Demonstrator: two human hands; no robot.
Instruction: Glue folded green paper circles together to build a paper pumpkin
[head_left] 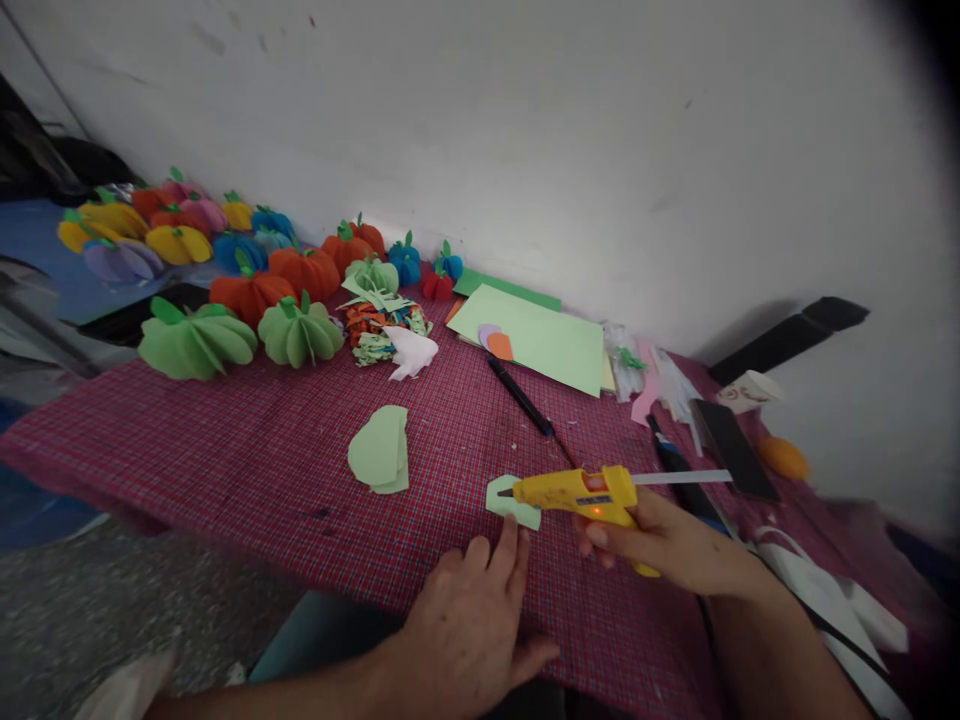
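Note:
In my right hand (652,540) is a yellow glue gun (577,490), with a clear glue stick (682,477) poking out of its back and a small orange light lit on its side. Its nozzle is over a small pale green paper piece (529,515) on the cloth; whether it touches cannot be told. My left hand (472,610) lies flat, fingers stretched, its fingertips at the near edge of that paper. Left of it rest several overlapping pale green paper cutouts (377,452), rounded on one side.
Paper pumpkins (300,275) in many colours line the back left. Paper scraps (375,330), green sheets (547,335) and a black pen-shaped tool (521,395) lie mid-table. A phone (731,450), paper cup (750,390) and orange fruit (784,457) are at right, on checked red cloth (247,450).

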